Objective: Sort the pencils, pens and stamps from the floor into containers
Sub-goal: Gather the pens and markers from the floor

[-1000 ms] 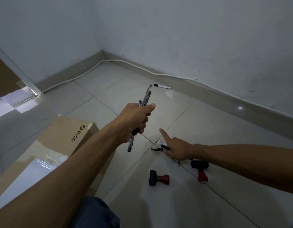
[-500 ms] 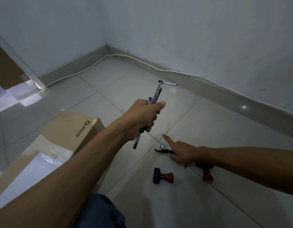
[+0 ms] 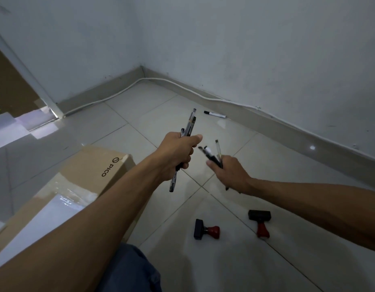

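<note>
My left hand (image 3: 176, 153) is raised over the tiled floor, closed around a bunch of black-and-clear pens (image 3: 189, 124) that stick out above and below the fist. My right hand (image 3: 230, 172) is just right of it, lifted off the floor and gripping a few more pens (image 3: 211, 154) fanned upward. Two stamps lie on the floor below: one with a red handle on its side (image 3: 205, 229), another with its black pad toward me (image 3: 259, 222). A black-capped white marker (image 3: 215, 114) lies near the far wall.
A brown cardboard box marked PICO (image 3: 77, 182) stands at my left. A white cable (image 3: 182, 87) runs along the skirting board. My knee in blue cloth (image 3: 127, 270) shows at the bottom.
My right hand has lifted off the floor with the pens it was touching and moved up toward the left hand. The left hand kept its bunch and stayed raised.
</note>
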Available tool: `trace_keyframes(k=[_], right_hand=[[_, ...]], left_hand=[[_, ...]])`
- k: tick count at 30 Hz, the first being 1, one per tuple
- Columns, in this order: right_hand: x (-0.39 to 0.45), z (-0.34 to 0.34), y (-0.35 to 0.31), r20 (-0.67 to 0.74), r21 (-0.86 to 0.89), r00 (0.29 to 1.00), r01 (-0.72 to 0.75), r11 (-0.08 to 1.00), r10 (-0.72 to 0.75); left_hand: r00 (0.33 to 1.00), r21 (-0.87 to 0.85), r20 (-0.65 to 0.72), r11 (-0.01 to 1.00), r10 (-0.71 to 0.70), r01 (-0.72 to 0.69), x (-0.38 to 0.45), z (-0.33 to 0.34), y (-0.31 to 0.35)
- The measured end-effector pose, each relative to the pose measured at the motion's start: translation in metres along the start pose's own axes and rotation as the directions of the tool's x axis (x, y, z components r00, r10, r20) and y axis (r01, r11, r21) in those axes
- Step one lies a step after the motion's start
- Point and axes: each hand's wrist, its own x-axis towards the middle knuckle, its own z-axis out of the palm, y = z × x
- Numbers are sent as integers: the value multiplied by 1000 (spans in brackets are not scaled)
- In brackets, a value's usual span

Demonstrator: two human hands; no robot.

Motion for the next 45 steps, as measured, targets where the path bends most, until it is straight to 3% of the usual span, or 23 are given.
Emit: trace_keyframes(k=[3, 5, 8, 11, 15, 19, 24, 29, 32, 35, 39, 45], right_hand=[[-6, -15, -36, -56, 355, 997, -27, 935, 50], [-11, -21, -57, -85, 448, 995, -4, 894, 46], [-10, -20, -80, -131, 416, 991, 18, 909, 40], [-15, -15, -98, -163, 235, 985, 94, 967, -56], [-26, -8, -113, -100, 134, 987, 140, 981, -127], [-33, -18, -117, -45, 119, 981, 195, 974, -191], [-37, -30, -128, 31, 158, 972, 224, 962, -231], [-34, -44, -121, 101, 495, 981, 97, 863, -168], [-37, -46, -117, 89, 615, 990, 33, 788, -111], [-42, -42, -120, 9, 681, 997, 54, 731, -82], [-47, -32, -128, -173, 614, 985, 91, 784, 21], [-54, -27, -140, -306, 574, 947, 102, 812, 97]], left_hand=[[1000, -9, -15, 1000, 17, -17, 1, 1, -1], [999, -12, -18, 1000, 29, -29, 1, 3, -1], [999, -48, -14, 998, 43, -44, 1, 4, -1], [995, -52, -48, 994, 92, -94, -2, 10, 2], [983, -27, -127, 990, 133, -137, -3, 13, 3], [969, -122, -231, 985, 87, -118, -2, 13, 4], [934, -226, -357, 968, 21, -108, 3, 13, 8], [903, -341, -424, 936, -69, -89, 12, 7, 8], [913, -455, -383, 889, -139, -56, 11, 6, 10], [939, -630, -273, 776, -208, -11, 10, 7, 15], [957, -782, -156, 623, -243, 30, 7, 9, 20], [954, -807, -108, 585, -279, 80, 5, 16, 25]])
